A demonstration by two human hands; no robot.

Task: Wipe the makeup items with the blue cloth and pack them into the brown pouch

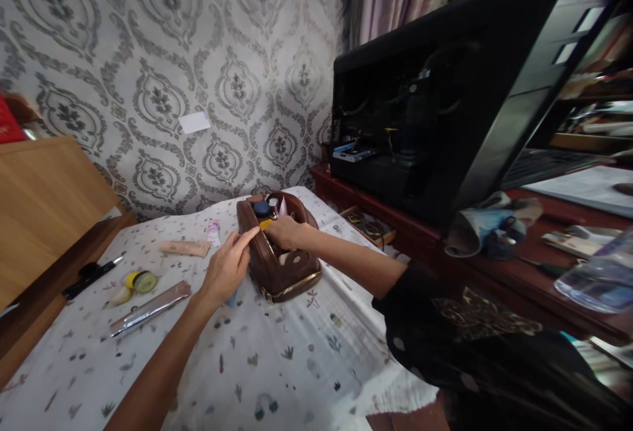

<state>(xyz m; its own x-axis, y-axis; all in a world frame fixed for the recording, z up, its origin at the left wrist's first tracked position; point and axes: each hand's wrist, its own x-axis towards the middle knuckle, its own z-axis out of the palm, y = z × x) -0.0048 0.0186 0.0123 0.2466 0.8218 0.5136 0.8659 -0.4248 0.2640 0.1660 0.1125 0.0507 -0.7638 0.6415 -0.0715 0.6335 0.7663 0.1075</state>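
Note:
A brown cosmetic bag (297,281) with a gold zipper lies unzipped on the printed sheet. Inside it show a dark blue round lid (261,208), something yellow (266,225) and a pale pink pointed item (283,207). My right hand (284,232) reaches into the opening, its fingers hidden among the contents. At the bag's left side, my left hand (226,267) holds the rim, the index finger stretched along it. Left of that hand lie a beige tube (184,248), a small pink-and-white tube (213,233) and a long silvery-pink tube (151,309).
Farther left are a yellow-and-green round container (141,281) and a black item (89,279) near the wooden bed edge (30,325). A large black computer case (395,108) stands on the dark red desk (558,286) to the right, beside a crumpled cloth (487,227).

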